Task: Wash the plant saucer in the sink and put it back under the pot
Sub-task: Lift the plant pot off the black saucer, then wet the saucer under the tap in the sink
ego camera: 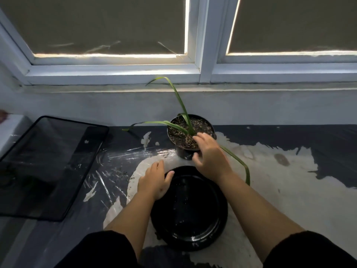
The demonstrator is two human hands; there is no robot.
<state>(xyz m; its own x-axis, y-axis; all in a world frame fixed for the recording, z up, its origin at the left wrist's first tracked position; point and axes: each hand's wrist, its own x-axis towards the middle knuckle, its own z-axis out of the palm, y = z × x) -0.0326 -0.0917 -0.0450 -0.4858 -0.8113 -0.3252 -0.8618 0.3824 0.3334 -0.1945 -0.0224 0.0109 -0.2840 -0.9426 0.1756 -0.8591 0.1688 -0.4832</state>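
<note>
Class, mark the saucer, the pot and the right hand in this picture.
saucer [190, 215]: head view, on its wet inner floor.
pot [182, 130]: head view, on the soil surface.
right hand [209, 154]: head view, on the back of the hand.
</note>
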